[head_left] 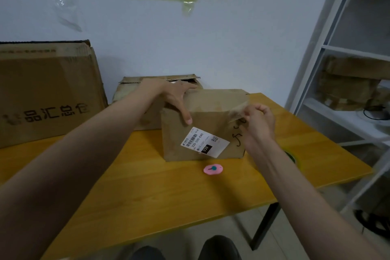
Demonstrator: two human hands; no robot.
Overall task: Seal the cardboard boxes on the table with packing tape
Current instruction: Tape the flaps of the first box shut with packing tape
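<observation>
Right grip [256,121] apparently pinching tape [237,110]

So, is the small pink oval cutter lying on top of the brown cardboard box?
No, the small pink oval cutter lies on the yellow wooden table, in front of the brown cardboard box.

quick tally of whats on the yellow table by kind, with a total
cardboard boxes: 3 (labelled box, big printed box, torn-top box behind)
pink cutter: 1
tape roll, mostly hidden by the right forearm: 1
total: 5
</observation>
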